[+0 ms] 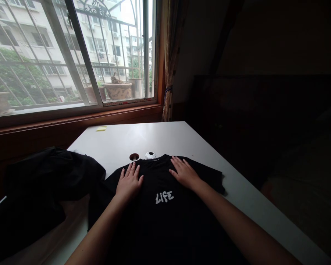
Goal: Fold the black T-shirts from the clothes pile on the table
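A black T-shirt (160, 217) with white lettering on its chest lies spread on the white table (143, 136), its neckline toward the window. My left hand (129, 181) rests flat near the shirt's left shoulder, fingers stretched out. On the other side of the collar, my right hand (184, 172) lies flat on the right shoulder, fingers apart. Both palms are down on the cloth and neither grips it. The right sleeve extends toward the table's right edge. The shirt's lower part is dark and runs out of view at the bottom.
Left of the shirt, a heap of dark cloth (55, 173) lies on the table. Beyond the collar are a round cable hole (134, 157) and a white round cap (150, 155). A yellow paper note (101, 129) lies near the back edge, below the window (121, 55).
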A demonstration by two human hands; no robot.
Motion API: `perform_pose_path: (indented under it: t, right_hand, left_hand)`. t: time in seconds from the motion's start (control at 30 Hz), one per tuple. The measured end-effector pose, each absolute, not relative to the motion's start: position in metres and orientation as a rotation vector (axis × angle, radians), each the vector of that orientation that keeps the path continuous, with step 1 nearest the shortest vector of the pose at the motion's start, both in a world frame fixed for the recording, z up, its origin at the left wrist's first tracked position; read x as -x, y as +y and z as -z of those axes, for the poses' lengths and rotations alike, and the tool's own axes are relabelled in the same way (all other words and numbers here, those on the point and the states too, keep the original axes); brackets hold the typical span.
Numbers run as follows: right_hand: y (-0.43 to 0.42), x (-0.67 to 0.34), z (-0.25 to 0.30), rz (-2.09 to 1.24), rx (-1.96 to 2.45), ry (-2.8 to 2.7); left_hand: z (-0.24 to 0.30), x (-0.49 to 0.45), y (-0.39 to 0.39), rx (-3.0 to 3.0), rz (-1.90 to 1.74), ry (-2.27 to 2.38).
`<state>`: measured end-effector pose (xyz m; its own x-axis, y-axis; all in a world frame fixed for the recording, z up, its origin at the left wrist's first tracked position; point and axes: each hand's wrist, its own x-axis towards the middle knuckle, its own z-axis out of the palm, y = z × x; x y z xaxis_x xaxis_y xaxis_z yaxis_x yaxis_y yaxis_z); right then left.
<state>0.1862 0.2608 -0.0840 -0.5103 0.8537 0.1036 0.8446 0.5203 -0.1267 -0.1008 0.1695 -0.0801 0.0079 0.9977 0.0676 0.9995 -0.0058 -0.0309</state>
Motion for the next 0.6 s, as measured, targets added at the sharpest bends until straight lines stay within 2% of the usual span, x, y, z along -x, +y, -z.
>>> perform_pose_path:
  t: [0.17,0.43,0.6]
  right_hand:
    - [0.266,-0.18,0.089,-0.196,1.47,-2.625]
    - [0.294,-0.195,0.088,-0.175,1.598,-2.601]
    - [0.269,-0.197,0.084,0.05,1.618,-2.532]
  left_hand:
    - [0.08,0.101,0.17,2.183,0.061,-2.191]
    - [0.079,0.101,0.17,2.191,0.046,-2.193]
    - [0.08,0.101,0.171,2.197,0.06,-2.196]
